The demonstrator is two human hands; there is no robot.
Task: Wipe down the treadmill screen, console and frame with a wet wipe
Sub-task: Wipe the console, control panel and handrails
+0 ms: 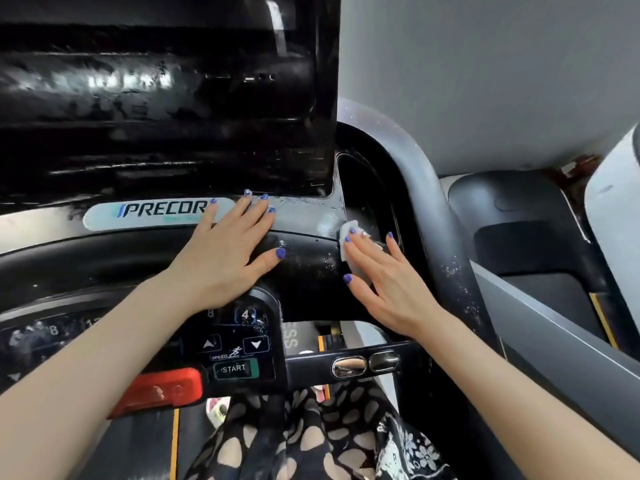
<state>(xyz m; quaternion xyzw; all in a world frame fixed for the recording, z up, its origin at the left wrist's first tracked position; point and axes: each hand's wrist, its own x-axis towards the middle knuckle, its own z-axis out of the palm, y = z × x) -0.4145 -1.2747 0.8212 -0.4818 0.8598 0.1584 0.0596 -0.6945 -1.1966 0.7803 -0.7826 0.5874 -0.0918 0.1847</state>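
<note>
The treadmill's black screen fills the upper left, streaked and glossy. Below it runs the console, with a grey PRECOR label. My left hand lies flat on the console, fingers straight and spread, their tips over the label's right end. My right hand presses a white wet wipe flat against the console's right side, beside a dark recessed pocket. Most of the wipe is hidden under my fingers. The grey frame handrail curves down just right of that hand, speckled with droplets.
The control panel with speed arrows and a START button sits below my left hand, a red stop bar beside it. A crossbar with metal grip sensors lies under my right wrist. Another machine stands to the right.
</note>
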